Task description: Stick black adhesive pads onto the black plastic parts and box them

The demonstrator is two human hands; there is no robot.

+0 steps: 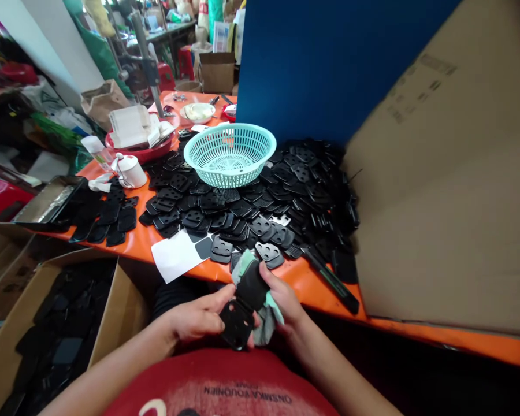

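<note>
Close to my body, a black two-part plate [237, 326] is held between both hands. Its lower section has round holes, while the upper section is a smooth dark pad. My left hand [199, 315] pinches the holed section, thumb on top. My right hand [286, 303] is closed around a green and grey cloth [265, 327] and grips the upper section through it, thumb on the pad's face. Just beyond the hands, many similar black plates [221, 248] lie heaped on the orange table cover [303, 283]. A white sheet [175, 254] with dark patches rests at the table edge.
A turquoise basket [229, 173] sits on the heap. Further left are a white cup [130, 171] and a red basin [145, 153]. A dark green-black tool [333, 283] lies right of the hands, beside a large cardboard sheet [450, 190]. An open carton [117, 312] of black pieces stands lower left.
</note>
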